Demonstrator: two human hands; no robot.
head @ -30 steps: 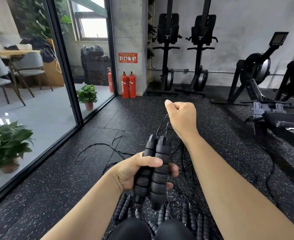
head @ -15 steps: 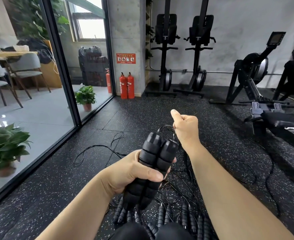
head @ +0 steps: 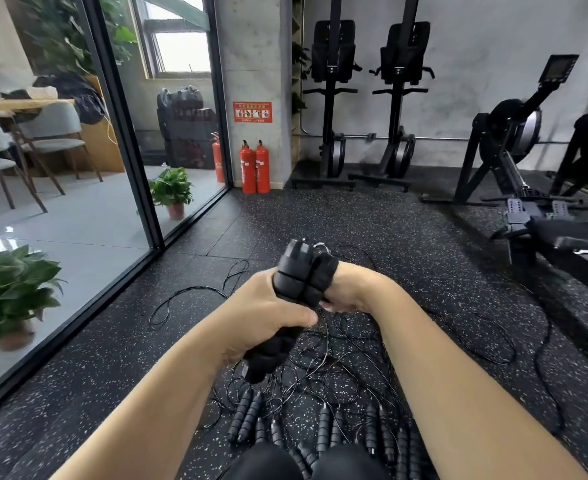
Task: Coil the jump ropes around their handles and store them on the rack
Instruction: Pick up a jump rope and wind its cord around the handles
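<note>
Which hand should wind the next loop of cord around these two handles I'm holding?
The right hand. The left hand already grips the pair of handles around the middle, so it serves as the anchor. The right sits just behind their top end where the cord comes out, likely best placed to wrap.

Two bare arms reach out from the bottom of the view. No sleeves cover them, from the wrists all the way back to the picture's edge. The left hand (head: 268, 306) and the right hand (head: 355, 289) wear no gloves, rings or watch. Down at the bottom edge, two round knees (head: 306, 462) show in smooth black cloth.
</note>
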